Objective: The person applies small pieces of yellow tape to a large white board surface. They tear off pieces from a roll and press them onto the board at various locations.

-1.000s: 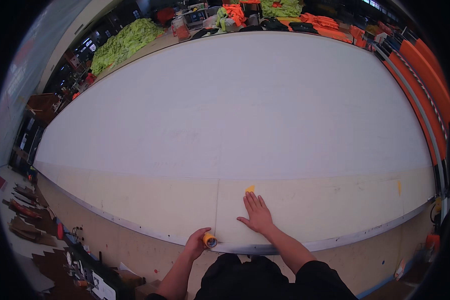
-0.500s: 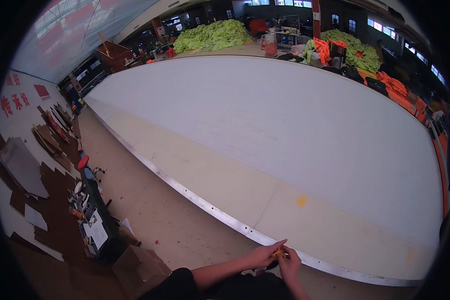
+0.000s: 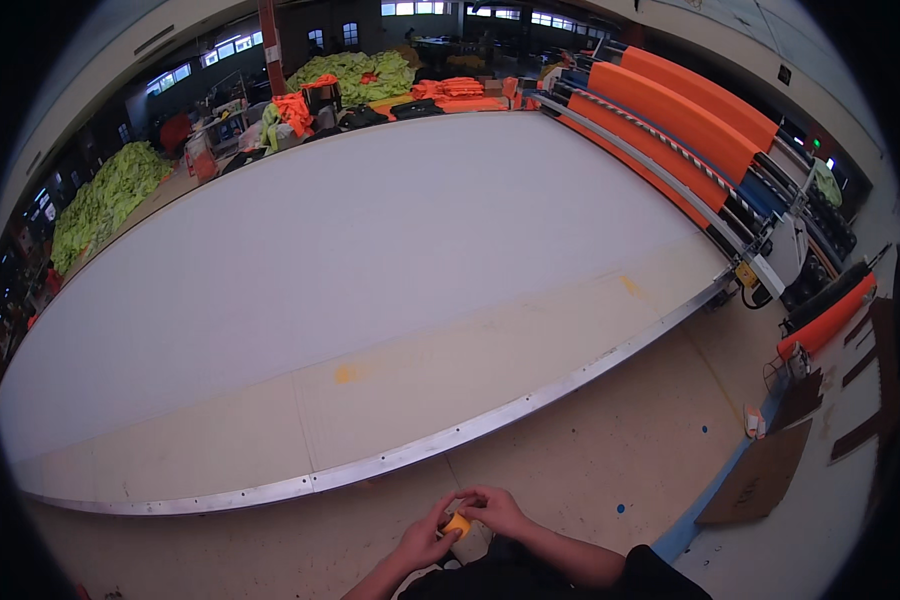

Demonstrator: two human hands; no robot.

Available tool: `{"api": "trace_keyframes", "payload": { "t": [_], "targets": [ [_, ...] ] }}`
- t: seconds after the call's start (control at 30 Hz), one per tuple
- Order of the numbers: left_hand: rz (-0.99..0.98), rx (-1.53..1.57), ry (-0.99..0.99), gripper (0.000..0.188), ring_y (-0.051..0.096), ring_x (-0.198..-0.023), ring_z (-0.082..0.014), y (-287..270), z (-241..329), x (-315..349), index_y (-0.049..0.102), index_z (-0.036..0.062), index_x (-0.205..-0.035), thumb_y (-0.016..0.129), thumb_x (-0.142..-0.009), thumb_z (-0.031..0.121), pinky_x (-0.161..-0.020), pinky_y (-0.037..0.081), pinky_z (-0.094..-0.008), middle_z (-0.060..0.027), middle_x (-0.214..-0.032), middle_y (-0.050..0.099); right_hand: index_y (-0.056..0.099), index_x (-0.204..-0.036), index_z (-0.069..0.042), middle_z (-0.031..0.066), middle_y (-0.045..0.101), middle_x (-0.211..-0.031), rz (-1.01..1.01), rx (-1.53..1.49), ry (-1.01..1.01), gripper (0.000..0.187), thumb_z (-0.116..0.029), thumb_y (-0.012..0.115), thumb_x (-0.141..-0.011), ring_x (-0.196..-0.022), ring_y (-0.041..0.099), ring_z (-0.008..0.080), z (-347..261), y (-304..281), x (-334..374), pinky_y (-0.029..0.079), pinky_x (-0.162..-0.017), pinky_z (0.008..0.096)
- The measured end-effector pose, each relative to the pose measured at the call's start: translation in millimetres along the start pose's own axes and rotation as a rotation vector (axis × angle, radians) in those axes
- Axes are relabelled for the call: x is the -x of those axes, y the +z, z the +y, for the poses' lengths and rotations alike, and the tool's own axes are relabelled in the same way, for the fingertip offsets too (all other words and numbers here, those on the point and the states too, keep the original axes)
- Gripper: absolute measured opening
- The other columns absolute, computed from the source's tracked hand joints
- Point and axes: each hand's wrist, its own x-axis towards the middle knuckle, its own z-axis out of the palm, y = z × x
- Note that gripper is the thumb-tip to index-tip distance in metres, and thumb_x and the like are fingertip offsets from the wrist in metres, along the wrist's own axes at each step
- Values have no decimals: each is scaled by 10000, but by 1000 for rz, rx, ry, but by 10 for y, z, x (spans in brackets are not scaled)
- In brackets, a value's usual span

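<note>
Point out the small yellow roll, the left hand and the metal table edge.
small yellow roll (image 3: 457,524), head view, on its top face between the fingers.
left hand (image 3: 425,540), head view, on the back of the hand.
metal table edge (image 3: 410,455), head view, on the silver rail.

Long table ahead bare; metal edge nearest.

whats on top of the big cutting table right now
A wide sheet of white fabric covers most of the cutting table, with a small yellow tape mark near its bare edge. What lies under the fabric is hidden.
</note>
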Motion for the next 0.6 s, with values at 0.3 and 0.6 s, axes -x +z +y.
{"api": "trace_keyframes", "payload": {
  "t": [0.3,0.6],
  "targets": [
    [-40,-338,79,603,769,-1042,-444,1444,804,-1322,470,157,-1601,695,-1070,331,-913,612,-500,-209,-1163,786,749,-1279,-36,133,833,-1042,492,392,-168,305,-95,808,-986,-912,810,200,-317,-1655,1182,631,-844,318],
    [-150,-337,203,215,755,-876,-393,3323,1764,-2669,647,131,-1183,621,-1111,332,-758,579,-514,-153,-936,763,757,-1242,-46,139,802,-1059,793,569,-268,316,-51,816,-931,-939,794,279,-12,-3679,2099,648,-810,377]
  ]
}}
